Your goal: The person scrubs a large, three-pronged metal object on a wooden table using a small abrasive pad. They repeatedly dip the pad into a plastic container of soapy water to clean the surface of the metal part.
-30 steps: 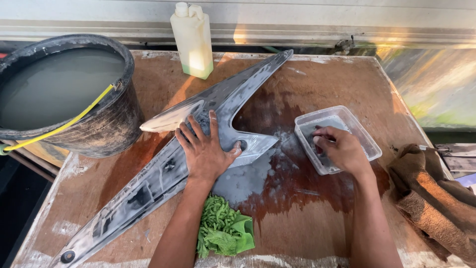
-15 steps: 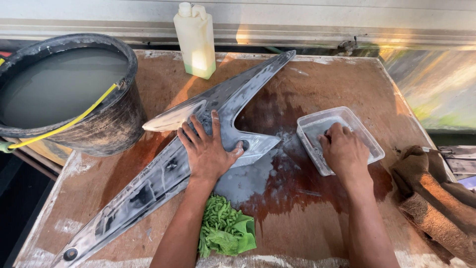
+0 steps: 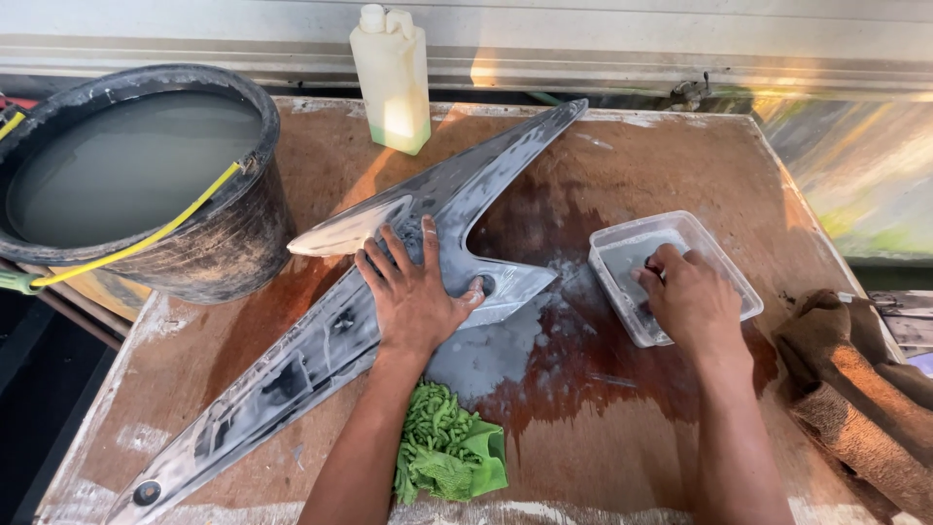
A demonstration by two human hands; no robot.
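A long grey pointed plastic panel, dull and smeared, lies diagonally across the wet wooden table. My left hand rests flat on the panel's middle, fingers spread, pressing it down. My right hand reaches into a clear plastic tub of grey water. Its fingers curl around a small dark piece that is mostly hidden. A crumpled green cloth lies beside my left forearm.
A black bucket of murky water with a yellow handle stands at the back left. A pale plastic bottle is at the back edge. Brown cloth lies off the table's right edge.
My right hand has shifted slightly inside the tub, its fingers curling deeper into the water. My left hand and the panel have stayed put.
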